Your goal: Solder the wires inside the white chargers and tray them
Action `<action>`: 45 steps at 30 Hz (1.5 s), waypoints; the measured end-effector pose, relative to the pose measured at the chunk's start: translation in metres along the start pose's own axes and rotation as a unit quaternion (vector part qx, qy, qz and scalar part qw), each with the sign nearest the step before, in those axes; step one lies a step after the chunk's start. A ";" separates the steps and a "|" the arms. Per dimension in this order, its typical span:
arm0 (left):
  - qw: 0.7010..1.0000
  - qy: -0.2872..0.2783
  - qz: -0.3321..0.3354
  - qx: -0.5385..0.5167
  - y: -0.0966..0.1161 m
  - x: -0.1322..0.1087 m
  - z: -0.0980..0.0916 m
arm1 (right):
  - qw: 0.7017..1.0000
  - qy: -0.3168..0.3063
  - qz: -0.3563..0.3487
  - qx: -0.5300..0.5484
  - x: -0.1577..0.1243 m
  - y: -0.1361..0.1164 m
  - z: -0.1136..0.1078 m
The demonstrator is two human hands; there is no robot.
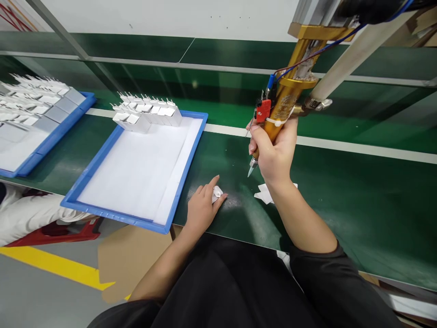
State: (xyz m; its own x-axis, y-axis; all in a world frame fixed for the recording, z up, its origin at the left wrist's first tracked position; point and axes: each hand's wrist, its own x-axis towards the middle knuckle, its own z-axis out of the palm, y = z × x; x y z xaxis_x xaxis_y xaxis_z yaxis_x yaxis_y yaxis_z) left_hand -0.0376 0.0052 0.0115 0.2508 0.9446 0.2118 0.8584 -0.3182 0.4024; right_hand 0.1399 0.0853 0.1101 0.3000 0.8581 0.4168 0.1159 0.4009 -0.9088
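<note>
My right hand is wrapped around a gold-coloured glue dispensing gun with a red switch on its side and a pale nozzle tip pointing down. The tip hangs above the green bench, apart from anything. Lower and to the left, my left hand rests on the bench with thumb and index finger around a small white part. Most of that part is hidden under the hand. Beside my right forearm lies a white paper piece, partly covered by the arm.
A blue-rimmed tray with a white liner stands left of my hands, several small white boxes at its back. Another blue tray farther left holds many more. A person's leg shows at the left. A cardboard sheet is below.
</note>
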 end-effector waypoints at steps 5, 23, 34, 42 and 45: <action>0.992 -0.050 0.049 0.103 0.003 -0.002 -0.007 | 0.999 -0.002 -0.009 0.037 0.002 0.005 -0.002; 0.976 0.085 -0.088 0.181 -0.143 0.078 -0.102 | 0.994 -0.037 0.101 -0.029 0.058 0.027 -0.071; 0.949 -0.154 0.252 -0.112 0.083 0.055 0.035 | 0.994 -0.028 0.101 -0.036 0.066 0.030 -0.080; 0.961 -0.221 0.147 -0.075 0.076 0.079 0.062 | 0.995 -0.048 0.086 -0.028 0.068 0.030 -0.073; 0.965 -0.203 0.113 -0.122 0.071 0.109 0.052 | 0.994 -0.064 0.087 -0.037 0.067 0.027 -0.072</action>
State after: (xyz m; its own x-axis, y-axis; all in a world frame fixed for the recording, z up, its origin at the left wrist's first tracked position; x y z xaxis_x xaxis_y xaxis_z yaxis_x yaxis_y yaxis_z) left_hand 0.0742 0.0894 0.0168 0.6165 0.7869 -0.0267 0.6422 -0.4829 0.5954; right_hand 0.2317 0.1306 0.1116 0.1995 0.9478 0.2486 0.1431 0.2228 -0.9643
